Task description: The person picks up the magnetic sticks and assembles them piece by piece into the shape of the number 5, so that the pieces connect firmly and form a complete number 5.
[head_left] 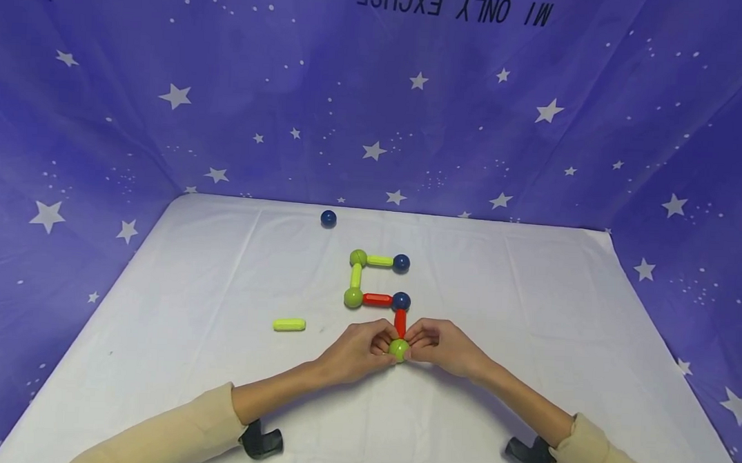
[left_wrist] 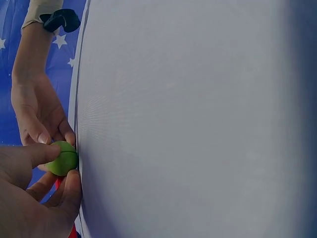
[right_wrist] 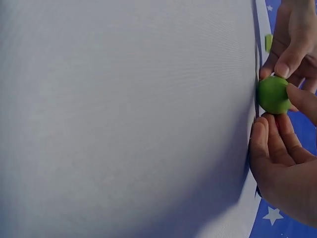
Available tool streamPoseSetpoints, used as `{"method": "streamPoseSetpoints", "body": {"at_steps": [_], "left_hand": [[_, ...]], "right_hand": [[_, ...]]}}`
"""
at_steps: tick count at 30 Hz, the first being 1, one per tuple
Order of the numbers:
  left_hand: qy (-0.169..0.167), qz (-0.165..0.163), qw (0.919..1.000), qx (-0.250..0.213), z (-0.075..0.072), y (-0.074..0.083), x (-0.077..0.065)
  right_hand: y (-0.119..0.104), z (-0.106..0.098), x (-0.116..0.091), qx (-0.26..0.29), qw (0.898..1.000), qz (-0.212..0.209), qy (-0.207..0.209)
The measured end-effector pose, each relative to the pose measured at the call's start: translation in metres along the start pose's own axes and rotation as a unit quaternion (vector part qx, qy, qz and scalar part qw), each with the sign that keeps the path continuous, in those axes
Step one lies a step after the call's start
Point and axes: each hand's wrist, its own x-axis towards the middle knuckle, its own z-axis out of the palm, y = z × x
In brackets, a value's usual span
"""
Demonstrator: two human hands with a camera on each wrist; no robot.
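Note:
A green ball (head_left: pixel 399 350) sits at the near end of a red rod (head_left: pixel 401 323). From the left, my left hand (head_left: pixel 361 350) pinches this ball between thumb and fingers. On the other side my right hand (head_left: pixel 445 345) pinches it too, its fingertips close to the rod. That rod meets a blue ball (head_left: pixel 401 301), which a second red rod (head_left: pixel 377 300) joins to another green ball (head_left: pixel 353 298). A yellow-green rod (head_left: pixel 356 276) runs on to a far green ball (head_left: pixel 358 258), and one more yellow-green rod (head_left: pixel 379 261) ends at a blue ball (head_left: pixel 401 263).
A loose yellow-green rod (head_left: pixel 289 324) lies left of the joined pieces. Toward the back edge sits a single blue ball (head_left: pixel 328 219). Everything rests on a white-covered table (head_left: pixel 529 300), with purple star-patterned cloth (head_left: pixel 327 105) behind and at the sides.

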Motion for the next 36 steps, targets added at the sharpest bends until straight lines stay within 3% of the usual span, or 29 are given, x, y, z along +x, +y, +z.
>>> {"method": "streamPoseSetpoints", "body": {"at_steps": [5,9,13,18,23,29,36], "left_hand": [[-0.004,-0.001,1.0000,0.009,-0.002,0.000,-0.001],[-0.003,0.000,0.9997,0.025,-0.016,0.001,-0.008],[0.021,0.003,0.9986,0.048,-0.048,-0.001,-0.020],[0.069,-0.024,0.9922,0.102,-0.098,-0.011,-0.041],[0.047,-0.066,0.9827,0.166,-0.132,-0.024,-0.067],[0.021,-0.099,0.9780,0.182,-0.142,-0.038,-0.079],[0.025,-0.086,0.9791,0.183,-0.138,-0.039,-0.074]], "right_hand": [[0.000,0.001,-0.001,0.004,1.000,-0.001,0.002],[-0.001,0.001,-0.001,0.009,1.000,-0.001,0.002],[-0.002,0.001,-0.001,0.010,1.000,0.004,0.000],[-0.003,0.000,-0.001,0.011,1.000,0.009,0.000],[-0.001,0.001,-0.002,0.014,1.000,0.006,-0.002],[0.000,0.001,-0.003,0.008,1.000,0.006,0.000],[0.000,0.000,-0.002,0.010,1.000,0.005,-0.003]]}}
